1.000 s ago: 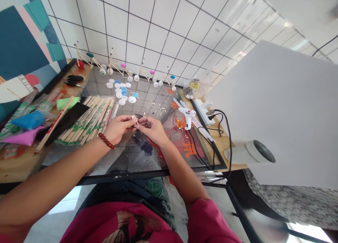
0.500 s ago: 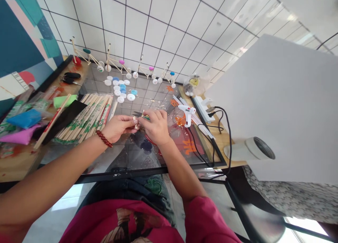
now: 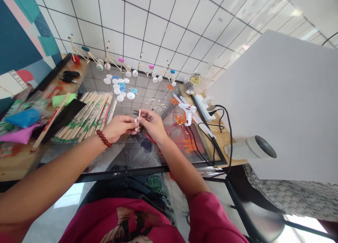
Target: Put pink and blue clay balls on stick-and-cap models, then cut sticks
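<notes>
My left hand (image 3: pixel 120 126), with a red bead bracelet at the wrist, pinches short pale wooden stick pieces (image 3: pixel 136 125) over the glass tabletop. Right beside it, my right hand (image 3: pixel 151 122) has its thumb and fingers closed on another short wooden stick (image 3: pixel 139 113), held roughly upright. The fingertips of both hands nearly meet. Partly hidden behind and under my right hand lies a tool with dark blades (image 3: pixel 135 112) and red handles.
Wrapped chopsticks (image 3: pixel 88 117) lie at the left. Bottle caps (image 3: pixel 121 89) and small stick models with cap wheels (image 3: pixel 144 70) stand farther back. A white glue gun (image 3: pixel 188 113), its black cable and a power strip (image 3: pixel 204 107) are at the right.
My right hand has turned and opened out from the tool, and an upright wooden stick now shows in its fingers. My left hand stays nearly in place, still holding its pieces.
</notes>
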Available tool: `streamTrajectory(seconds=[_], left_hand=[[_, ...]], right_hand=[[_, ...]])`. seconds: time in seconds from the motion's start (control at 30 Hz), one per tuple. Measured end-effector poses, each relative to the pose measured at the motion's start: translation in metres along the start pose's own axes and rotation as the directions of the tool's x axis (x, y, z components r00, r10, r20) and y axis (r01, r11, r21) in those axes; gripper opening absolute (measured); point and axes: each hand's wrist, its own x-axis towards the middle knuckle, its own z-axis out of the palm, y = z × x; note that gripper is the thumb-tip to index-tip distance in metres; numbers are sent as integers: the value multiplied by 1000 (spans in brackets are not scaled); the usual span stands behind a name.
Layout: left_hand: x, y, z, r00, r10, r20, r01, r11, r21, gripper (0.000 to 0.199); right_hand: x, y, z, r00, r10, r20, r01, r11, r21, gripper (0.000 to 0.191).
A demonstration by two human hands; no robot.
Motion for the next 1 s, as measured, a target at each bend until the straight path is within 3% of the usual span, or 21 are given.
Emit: streamTrajectory(seconds=[0.3, 0.47, 0.57, 0.63, 0.73, 0.83, 1.0], left_hand=[[0, -1, 0, 999, -20, -26, 19, 1000, -7, 28], [0, -1, 0, 999, -30, -12, 30, 999, -26, 23], [0, 1, 1, 998, -38, -43, 35, 997, -62, 17], [0, 2, 2, 996, -42, -78, 34, 995, -93, 13], [-1, 4, 2, 993, -56, -101, 43, 991, -127, 11], [-2, 5, 2, 992, -63, -108, 47, 989, -142, 12], [-1, 4, 4, 995, -45, -84, 32, 989, -147, 16]], right_hand=[[-3, -7, 2, 998, 69, -2, -68, 990, 123, 45], [-2, -2, 1, 997, 72, 14, -74, 992, 100, 43], [-2, -3, -5, 998, 22, 57, -21, 1000, -22, 47], [-4, -6, -9, 991, -74, 111, 95, 976, -195, 68], [-7, -8, -11, 952, -233, 200, 303, 820, -485, 99], [-8, -6, -8, 917, -318, 240, 398, 690, -605, 97], [-8, -5, -8, 923, -338, 184, 379, 711, -592, 93]])
